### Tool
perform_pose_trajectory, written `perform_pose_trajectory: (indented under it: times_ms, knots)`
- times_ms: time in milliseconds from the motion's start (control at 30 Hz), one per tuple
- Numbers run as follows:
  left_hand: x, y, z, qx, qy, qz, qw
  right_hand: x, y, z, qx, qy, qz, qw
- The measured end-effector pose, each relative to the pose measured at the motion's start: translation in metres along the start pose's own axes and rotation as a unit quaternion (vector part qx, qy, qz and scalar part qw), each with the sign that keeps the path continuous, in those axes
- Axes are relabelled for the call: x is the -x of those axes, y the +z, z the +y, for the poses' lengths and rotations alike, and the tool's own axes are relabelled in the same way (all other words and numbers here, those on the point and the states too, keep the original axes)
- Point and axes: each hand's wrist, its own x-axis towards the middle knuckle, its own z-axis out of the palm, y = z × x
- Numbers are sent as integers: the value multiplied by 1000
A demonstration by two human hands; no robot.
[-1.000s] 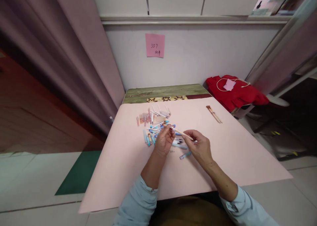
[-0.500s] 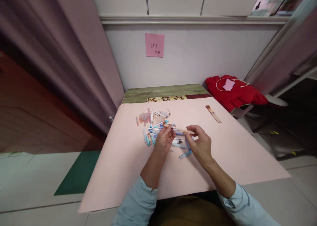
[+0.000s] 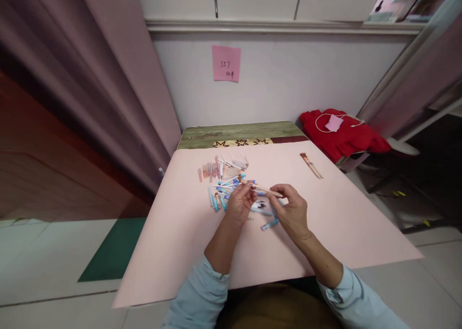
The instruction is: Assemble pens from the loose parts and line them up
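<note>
1. Just left of the left fingers, a pile [image 3: 221,181] of blue and clear pen parts lies on the pink worktop [image 3: 180,233].
2. The left hand [image 3: 238,208] has its fingers closed in a pinch on the left end of a slim pen [image 3: 263,190].
3. The right hand [image 3: 293,214] pinches the other end, so the pen hangs between both sets of fingers, above the pile's edge.
4. The pen seems to be mid-assembly, which calls for a straight, steady push along its length.
5. A blue cap [image 3: 269,224] lies just below the right fingers, and two more pens [image 3: 312,166] lie well apart to their right.

Matt pink table cover [image 3: 325,233]; glossy plastic pen parts [image 3: 220,194].
</note>
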Motion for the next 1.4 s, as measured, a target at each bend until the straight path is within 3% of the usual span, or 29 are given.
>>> perform_pose_trajectory:
  times_ms: [233,967,1400]
  knots:
    - [0,-3,-1,-14,9,-18,1000,0,-2,-1,43,-59,-8,997]
    - [0,-2,-1,-41,22,-45,998,0,-4,-1,46,-66,10,997]
    - [5,5,-2,-1,-5,-22,1000,2,-2,-3,42,-95,17,994]
